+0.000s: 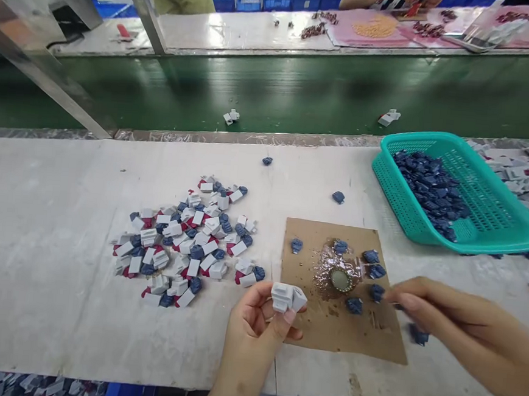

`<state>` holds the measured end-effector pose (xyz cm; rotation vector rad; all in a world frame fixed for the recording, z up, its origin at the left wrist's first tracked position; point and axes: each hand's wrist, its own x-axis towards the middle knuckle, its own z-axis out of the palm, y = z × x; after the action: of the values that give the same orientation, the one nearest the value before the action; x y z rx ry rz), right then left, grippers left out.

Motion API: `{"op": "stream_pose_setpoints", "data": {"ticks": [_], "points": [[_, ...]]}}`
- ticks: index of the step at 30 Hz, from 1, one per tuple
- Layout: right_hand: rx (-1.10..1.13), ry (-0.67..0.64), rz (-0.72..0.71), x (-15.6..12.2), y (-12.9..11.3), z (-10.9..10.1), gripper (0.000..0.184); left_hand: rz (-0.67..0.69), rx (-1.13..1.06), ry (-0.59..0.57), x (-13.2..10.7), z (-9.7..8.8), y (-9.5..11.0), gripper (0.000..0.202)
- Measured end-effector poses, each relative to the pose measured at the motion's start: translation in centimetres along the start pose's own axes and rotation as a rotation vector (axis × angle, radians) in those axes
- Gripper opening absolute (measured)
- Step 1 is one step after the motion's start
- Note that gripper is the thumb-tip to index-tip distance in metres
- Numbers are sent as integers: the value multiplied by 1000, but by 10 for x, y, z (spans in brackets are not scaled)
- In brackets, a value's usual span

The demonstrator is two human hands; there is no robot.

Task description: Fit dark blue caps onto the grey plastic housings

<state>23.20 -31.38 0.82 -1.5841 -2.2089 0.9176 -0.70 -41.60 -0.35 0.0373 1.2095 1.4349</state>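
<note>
Head view: a white table (35, 253) with a green basket (395, 202) near its far edge, toward the right. Small blue pieces (430, 186) are heaped in the basket's left part; its right part shows bare mesh. Below the table's near edge, at the left, a blue bin (124, 394) holds many pale pieces. A cardboard sheet (358, 342) reaches toward the near edge, carrying a round disc (340, 280) in a wet patch, with more blue pieces around it.

The left hand (254, 322) rises from the near edge, palm turned inward, grasping a white piece (283, 297) between thumb and fingers, over the cardboard's left edge. The right hand (442, 322) comes in from the right, thumb and forefinger together at the cardboard's right edge, beside a blue piece; I cannot tell whether they grip the dark bit at their tips. Left of the cardboard lies a pile (188, 241) of white, red and blue pieces.
</note>
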Motion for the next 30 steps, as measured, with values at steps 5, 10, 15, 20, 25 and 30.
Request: {"op": "stream_pose_setpoints", "data": {"ticks": [5,10,15,20,25,30], "points": [[198,-112,-30,18,-38,27,51,-10,-46,-5,-3,1,-6,34],[186,-125,-116,22,-33,20,51,-59,-12,-24,-4,2,-8,32],[-16,-19,-308,19,-19,24,34,-71,-9,-18,-3,4,-8,29],[-449,141,-733,23,-13,35,19,-60,-57,-16,-3,4,-8,28],[-531,85,-865,30,-22,35,28,-69,-87,-13,-2,3,-7,31],[-116,42,-591,21,-46,22,13,-36,-129,-90,2,-5,-14,24]]}}
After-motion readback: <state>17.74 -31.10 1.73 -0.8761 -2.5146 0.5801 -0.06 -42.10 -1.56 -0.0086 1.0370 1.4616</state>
